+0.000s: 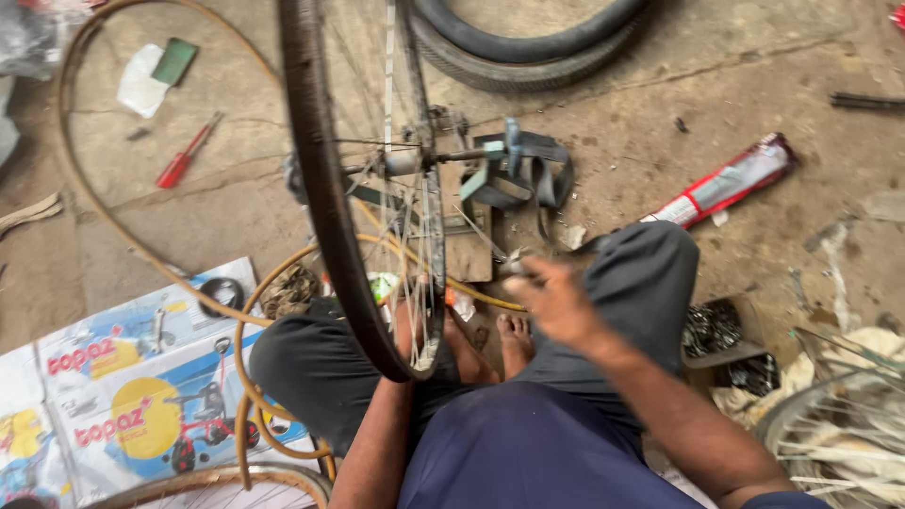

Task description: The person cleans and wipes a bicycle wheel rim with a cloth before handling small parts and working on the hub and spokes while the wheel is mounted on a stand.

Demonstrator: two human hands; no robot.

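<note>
A spoked bicycle wheel (325, 188) with a dark tyre stands upright in a metal stand (514, 170) between my knees. My left hand (410, 325) reaches up to the wheel's lower rim. It shows only partly through the spokes and seems to grip the rim. To the right of the wheel, over my knee, is my blurred right hand (556, 300). Its fingers are pinched on a small dark tool (514, 269) that points toward the spokes. My bare feet (514, 339) rest under the stand.
A red screwdriver (189, 151) lies at the upper left. Tyres (528, 47) lie at the top and a red and white packet (726, 184) at the right. A printed cardboard box (141, 396) and bare rim hoops (75, 170) are at the left. Another spoked wheel (839, 443) is at the lower right.
</note>
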